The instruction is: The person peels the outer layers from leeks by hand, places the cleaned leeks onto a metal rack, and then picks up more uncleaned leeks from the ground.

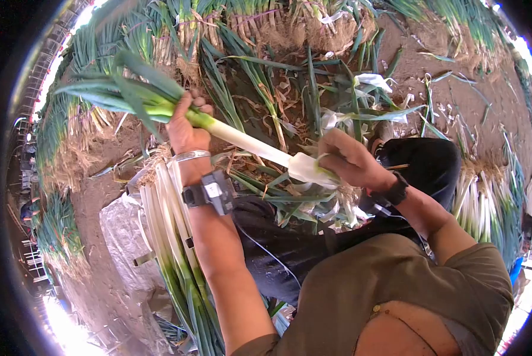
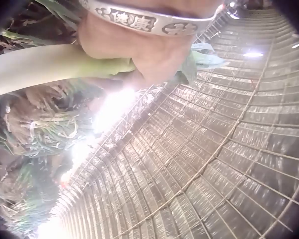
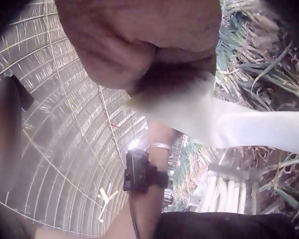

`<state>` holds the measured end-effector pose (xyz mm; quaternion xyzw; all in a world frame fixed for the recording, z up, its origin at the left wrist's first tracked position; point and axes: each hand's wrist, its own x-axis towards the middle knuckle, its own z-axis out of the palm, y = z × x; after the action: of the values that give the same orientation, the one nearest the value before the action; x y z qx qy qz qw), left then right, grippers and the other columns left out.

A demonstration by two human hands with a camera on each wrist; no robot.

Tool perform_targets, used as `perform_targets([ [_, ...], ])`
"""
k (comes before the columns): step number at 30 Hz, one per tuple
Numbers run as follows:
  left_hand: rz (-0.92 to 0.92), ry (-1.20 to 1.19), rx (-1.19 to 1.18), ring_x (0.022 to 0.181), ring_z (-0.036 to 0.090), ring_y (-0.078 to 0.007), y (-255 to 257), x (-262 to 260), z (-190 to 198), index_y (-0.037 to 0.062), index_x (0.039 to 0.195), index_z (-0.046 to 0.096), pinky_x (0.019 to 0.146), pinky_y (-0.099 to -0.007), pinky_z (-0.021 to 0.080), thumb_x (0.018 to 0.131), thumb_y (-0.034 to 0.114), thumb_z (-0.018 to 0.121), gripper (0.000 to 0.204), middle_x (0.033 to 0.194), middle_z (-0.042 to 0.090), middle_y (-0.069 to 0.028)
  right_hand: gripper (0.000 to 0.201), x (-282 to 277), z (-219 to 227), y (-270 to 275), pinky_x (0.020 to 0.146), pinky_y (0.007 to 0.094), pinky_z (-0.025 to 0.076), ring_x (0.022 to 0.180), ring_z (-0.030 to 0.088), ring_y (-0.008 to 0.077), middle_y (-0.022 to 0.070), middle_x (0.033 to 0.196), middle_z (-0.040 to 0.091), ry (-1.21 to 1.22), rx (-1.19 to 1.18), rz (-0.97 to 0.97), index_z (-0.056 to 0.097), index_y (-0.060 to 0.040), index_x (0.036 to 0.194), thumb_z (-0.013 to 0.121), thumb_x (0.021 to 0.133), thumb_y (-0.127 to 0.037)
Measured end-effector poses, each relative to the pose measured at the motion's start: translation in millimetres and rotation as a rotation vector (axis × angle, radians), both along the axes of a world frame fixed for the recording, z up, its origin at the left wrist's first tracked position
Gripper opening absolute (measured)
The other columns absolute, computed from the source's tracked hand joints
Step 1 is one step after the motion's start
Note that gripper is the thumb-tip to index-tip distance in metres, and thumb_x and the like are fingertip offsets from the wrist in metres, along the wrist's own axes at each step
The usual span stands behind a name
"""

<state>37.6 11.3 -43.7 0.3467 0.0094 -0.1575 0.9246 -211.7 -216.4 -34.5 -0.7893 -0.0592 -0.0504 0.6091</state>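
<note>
My left hand [image 1: 190,127] grips a long green onion [image 1: 251,142] where the white shank turns green. Its dark leaves fan out past the fist to the upper left. At the other end, my right hand [image 1: 349,159] pinches a pale outer layer [image 1: 304,168], bunched like a sleeve around the shank. In the right wrist view this layer [image 3: 184,114] hangs wide below the curled fingers, with the smooth shank [image 3: 269,130] leading out of it. The left wrist view has the bare shank [image 2: 35,64] running into the left fist.
Trimmed green onions [image 1: 165,219] lie by the left forearm, beside a pale sack [image 1: 126,237]. Peeled skins and leaves [image 1: 337,204] litter the ground between the legs. Tied bundles with roots [image 1: 260,26] line the back, and another bundle [image 1: 479,202] stands at the right.
</note>
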Motion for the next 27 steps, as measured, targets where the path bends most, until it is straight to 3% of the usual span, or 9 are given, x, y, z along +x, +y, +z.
perform_targets([
  [2, 0.029, 0.060, -0.014, 0.068, 0.052, -0.0152, 18, 11, -1, 0.0014, 0.103, 0.054, 0.057, -0.0287, 0.045, 0.085, 0.005, 0.062, 0.020, 0.086, 0.058, -0.0077, 0.012, -13, 14, -9, 0.071, 0.0289, 0.042, 0.078, 0.048, 0.0130, 0.0057, 0.082, 0.048, 0.073, 0.037, 0.091, 0.049, -0.0019, 0.097, 0.057, 0.090, -0.007],
  [8, 0.116, 0.105, -0.107, 0.065, 0.052, -0.0149, 75, 35, -10, 0.0034, 0.098, 0.053, 0.055, -0.0281, 0.044, 0.084, 0.003, 0.061, 0.016, 0.085, 0.059, -0.0084, 0.014, -51, 29, -41, 0.070, 0.0256, 0.040, 0.079, 0.049, 0.0118, 0.0033, 0.088, 0.050, 0.025, 0.004, 0.075, 0.051, -0.0029, 0.096, 0.061, 0.087, -0.007],
  [12, 0.177, 0.211, -0.143, 0.065, 0.052, -0.0153, 102, 42, -14, 0.0024, 0.098, 0.052, 0.056, -0.0279, 0.044, 0.085, 0.002, 0.059, 0.015, 0.086, 0.058, -0.0088, 0.017, -71, 51, -54, 0.068, 0.0252, 0.040, 0.077, 0.050, 0.0122, 0.0035, 0.081, 0.051, 0.095, 0.305, 0.008, 0.050, -0.0032, 0.088, 0.063, 0.087, -0.015],
  [16, 0.228, 0.304, -0.164, 0.065, 0.052, -0.0162, 114, 47, -21, -0.0010, 0.098, 0.051, 0.056, -0.0281, 0.045, 0.085, 0.001, 0.058, 0.015, 0.087, 0.057, -0.0096, 0.026, -82, 58, -67, 0.049, 0.0259, 0.036, 0.053, 0.047, 0.0127, 0.0040, 0.071, 0.046, -0.126, 0.498, -0.008, 0.043, -0.0041, 0.085, 0.063, 0.088, -0.020],
  [22, 0.217, 0.348, -0.185, 0.064, 0.052, -0.0165, 131, 60, -42, -0.0010, 0.097, 0.051, 0.055, -0.0284, 0.044, 0.085, 0.001, 0.056, 0.013, 0.082, 0.056, -0.0092, 0.028, -94, 64, -97, 0.043, 0.0271, 0.029, 0.047, 0.038, 0.0098, 0.0017, 0.068, 0.043, -0.224, 0.594, -0.022, 0.041, -0.0062, 0.082, 0.066, 0.086, -0.018],
  [23, 0.212, 0.331, -0.173, 0.064, 0.052, -0.0165, 140, 67, -51, -0.0012, 0.097, 0.051, 0.055, -0.0284, 0.044, 0.086, 0.001, 0.056, 0.012, 0.081, 0.055, -0.0087, 0.021, -97, 57, -115, 0.047, 0.0275, 0.039, 0.054, 0.050, 0.0151, 0.0048, 0.073, 0.052, -0.247, 0.638, 0.061, 0.047, -0.0028, 0.095, 0.063, 0.088, -0.015],
  [24, 0.207, 0.313, -0.159, 0.064, 0.051, -0.0164, 151, 76, -61, -0.0015, 0.096, 0.051, 0.055, -0.0283, 0.044, 0.086, 0.002, 0.055, 0.012, 0.080, 0.054, -0.0082, 0.021, -107, 55, -130, 0.047, 0.0275, 0.039, 0.054, 0.050, 0.0151, 0.0048, 0.073, 0.052, -0.247, 0.637, 0.061, 0.047, -0.0028, 0.095, 0.063, 0.088, -0.015],
  [26, 0.172, 0.358, -0.252, 0.063, 0.050, -0.0160, 174, 87, -71, -0.0019, 0.095, 0.052, 0.054, -0.0281, 0.044, 0.086, 0.002, 0.055, 0.011, 0.078, 0.053, -0.0070, 0.031, -127, 51, -163, 0.062, 0.0297, 0.051, 0.075, 0.062, 0.0205, 0.0094, 0.091, 0.061, -0.340, 1.165, -0.849, 0.048, -0.0018, 0.117, 0.057, 0.089, -0.010],
  [27, 0.268, 0.364, -0.203, 0.063, 0.050, -0.0158, 178, 83, -65, -0.0020, 0.095, 0.053, 0.055, -0.0278, 0.044, 0.086, 0.002, 0.055, 0.010, 0.078, 0.052, -0.0066, 0.031, -132, 40, -192, 0.062, 0.0297, 0.051, 0.075, 0.062, 0.0205, 0.0094, 0.091, 0.061, -0.346, 1.164, -0.847, 0.048, -0.0018, 0.117, 0.057, 0.089, -0.010],
])
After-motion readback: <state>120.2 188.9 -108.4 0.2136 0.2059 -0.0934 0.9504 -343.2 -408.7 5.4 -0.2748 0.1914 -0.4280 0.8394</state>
